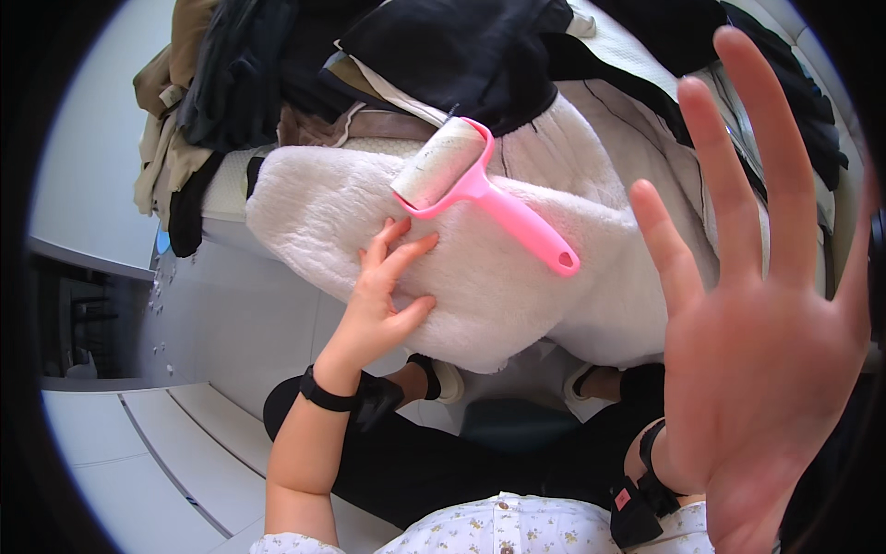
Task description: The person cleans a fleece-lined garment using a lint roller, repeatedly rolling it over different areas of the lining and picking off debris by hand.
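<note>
A pink-handled lint roller (pixel 517 222) with a whitish sticky roll lies on the pale fluffy fleece garment (pixel 498 305) in front of me. Dark specks and hair cling to the roll. My left hand (pixel 378 295), a black band around its wrist, rests its spread fingers on the fleece just below the roll and holds nothing. Raised close to the camera at the right, my right hand (pixel 757 323) shows its palm with the fingers stretched apart and nothing in it. It hides part of the garment behind it.
Dark clothes (pixel 452 55) are heaped on the white bed (pixel 231 189) at the far side, with beige clothes (pixel 166 157) at its left end. My black-trousered legs (pixel 443 452) are below the garment. White panels (pixel 157 452) stand at lower left; small white bits dot the floor (pixel 221 305).
</note>
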A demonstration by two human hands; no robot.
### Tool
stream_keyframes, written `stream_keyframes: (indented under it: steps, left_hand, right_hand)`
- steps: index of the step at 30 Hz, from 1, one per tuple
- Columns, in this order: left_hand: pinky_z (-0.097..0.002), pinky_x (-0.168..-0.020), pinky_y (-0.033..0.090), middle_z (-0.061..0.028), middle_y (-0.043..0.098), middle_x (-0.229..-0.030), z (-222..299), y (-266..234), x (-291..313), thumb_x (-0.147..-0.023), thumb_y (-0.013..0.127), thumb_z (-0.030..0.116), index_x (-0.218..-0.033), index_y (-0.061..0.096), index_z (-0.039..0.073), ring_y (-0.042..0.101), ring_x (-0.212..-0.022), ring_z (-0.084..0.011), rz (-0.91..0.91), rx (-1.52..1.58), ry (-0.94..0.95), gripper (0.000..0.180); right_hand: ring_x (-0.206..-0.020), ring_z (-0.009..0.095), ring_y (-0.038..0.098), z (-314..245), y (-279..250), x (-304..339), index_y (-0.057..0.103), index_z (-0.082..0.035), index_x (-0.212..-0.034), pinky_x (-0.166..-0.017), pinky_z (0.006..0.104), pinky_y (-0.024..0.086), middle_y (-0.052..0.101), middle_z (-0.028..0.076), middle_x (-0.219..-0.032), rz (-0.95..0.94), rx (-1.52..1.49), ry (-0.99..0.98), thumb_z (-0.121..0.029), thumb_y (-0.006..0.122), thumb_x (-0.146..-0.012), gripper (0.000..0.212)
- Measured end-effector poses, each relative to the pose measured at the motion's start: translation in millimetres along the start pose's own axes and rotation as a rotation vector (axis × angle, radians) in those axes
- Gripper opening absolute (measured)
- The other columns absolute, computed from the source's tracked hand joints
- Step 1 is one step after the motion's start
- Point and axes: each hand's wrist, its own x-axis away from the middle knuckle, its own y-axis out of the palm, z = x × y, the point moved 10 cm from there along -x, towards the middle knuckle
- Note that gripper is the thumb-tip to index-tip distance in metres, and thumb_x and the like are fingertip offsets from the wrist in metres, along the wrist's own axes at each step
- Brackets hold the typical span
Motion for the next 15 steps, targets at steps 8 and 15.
stream_keyframes:
  steps: [8, 15]
  left_hand:
    - [-0.0426, -0.115, 0.025, -0.0168, 0.033, -0.150, 3.9, 5.9, -5.7, -0.069, 0.066, 0.001, -0.132, 0.056, 0.010, 0.026, -0.143, -0.0336, -0.018, -0.025, 0.026, 0.064]
    - [-0.0383, -0.110, 0.033, -0.0107, 0.054, -0.134, -18.4, -45.7, -2.3, -0.082, 0.068, 0.009, -0.132, 0.055, 0.007, 0.046, -0.130, -0.0234, -0.007, 0.428, -0.191, 0.052]
  right_hand:
    - [-0.144, 0.036, 0.024, -3.2, -2.4, 1.1, 0.008, -0.011, -0.155, -0.114, 0.0556, 0.021, 0.026, 0.023, -0.154, -0.014, -0.038, 0.001, -0.080, 0.071, -0.057, 0.135]
    - [-0.145, 0.036, 0.023, 2.8, 3.1, 9.4, 0.008, -0.010, -0.155, -0.115, 0.0560, 0.021, 0.025, 0.023, -0.154, -0.033, -0.080, 0.011, -0.080, 0.070, -0.057, 0.136]
